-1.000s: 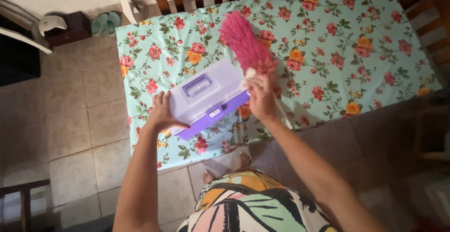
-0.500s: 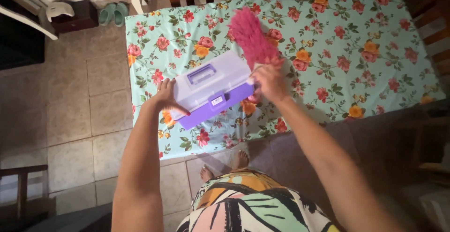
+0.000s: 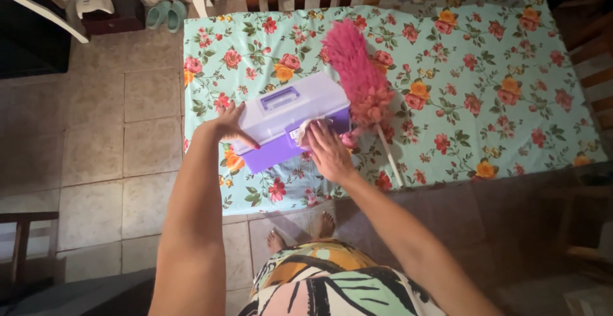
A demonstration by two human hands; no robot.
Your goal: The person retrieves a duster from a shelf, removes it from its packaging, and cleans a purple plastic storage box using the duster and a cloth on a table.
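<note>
We were wiping the box (image 3: 288, 121): left hand (image 3: 225, 126) flat, steadying at 9 o'clock; right hand (image 3: 329, 153) pressing a cloth (image 3: 308, 128); next probably the lid.

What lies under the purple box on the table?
The purple box sits on the floral tablecloth. The cloth under it is covered. The left hand steadies its side; the right hand presses a white cloth on its front.
</note>
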